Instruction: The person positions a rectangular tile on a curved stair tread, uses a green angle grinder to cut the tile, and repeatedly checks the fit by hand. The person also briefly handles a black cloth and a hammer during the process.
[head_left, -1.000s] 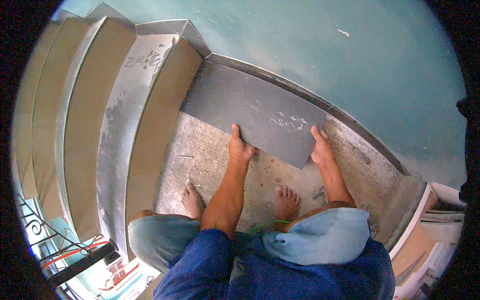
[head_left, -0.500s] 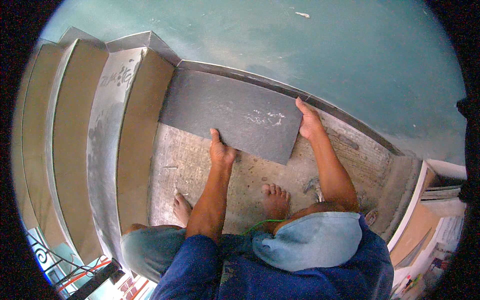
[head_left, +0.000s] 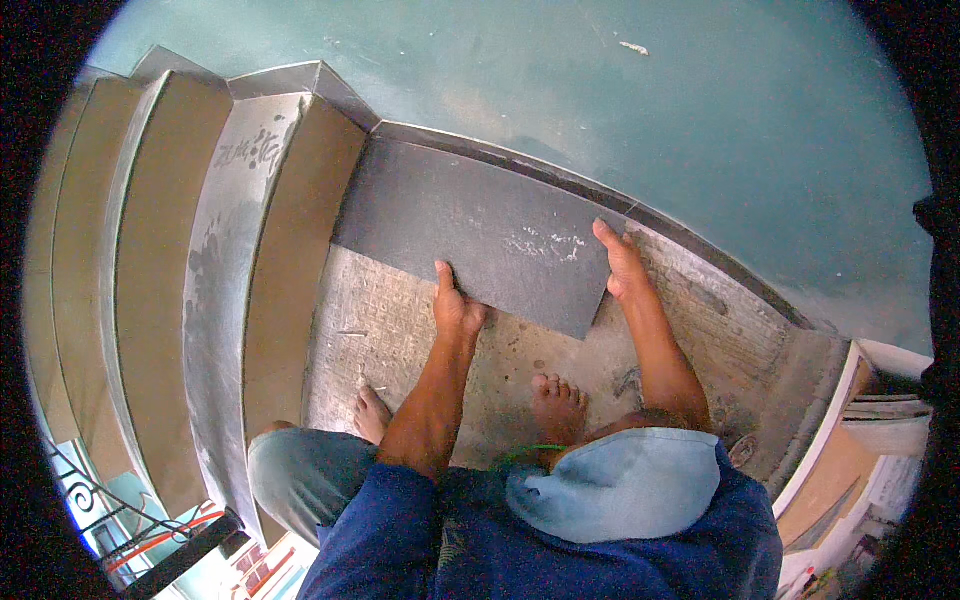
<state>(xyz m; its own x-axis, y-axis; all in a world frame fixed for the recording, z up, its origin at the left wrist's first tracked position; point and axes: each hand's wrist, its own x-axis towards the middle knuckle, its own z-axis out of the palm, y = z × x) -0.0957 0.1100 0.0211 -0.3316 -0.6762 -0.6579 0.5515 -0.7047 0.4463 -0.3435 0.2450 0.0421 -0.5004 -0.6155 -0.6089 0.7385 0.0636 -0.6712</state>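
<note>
A dark grey rectangular floor tile (head_left: 450, 215) lies in the far left corner of the bare concrete landing, its far edge along the wall skirting and its left end against the step riser. White chalky marks show on its right half. My left hand (head_left: 457, 303) grips the near long edge, thumb on top and fingers hidden underneath. At the right end, my right hand (head_left: 622, 260) holds the short edge with its thumb over the top; the other fingers are mostly out of sight.
Tiled stairs (head_left: 215, 280) rise on the left. A green wall (head_left: 700, 130) with dark skirting (head_left: 520, 178) bounds the far side. My bare feet (head_left: 560, 408) rest on rough concrete (head_left: 390, 300). Boards (head_left: 835, 480) stand beyond the right edge; a black metal railing (head_left: 90, 505) is at lower left.
The whole view has shifted slightly. Both hands keep their grip on the tile, and the right hand sits a little lower along its short end.
</note>
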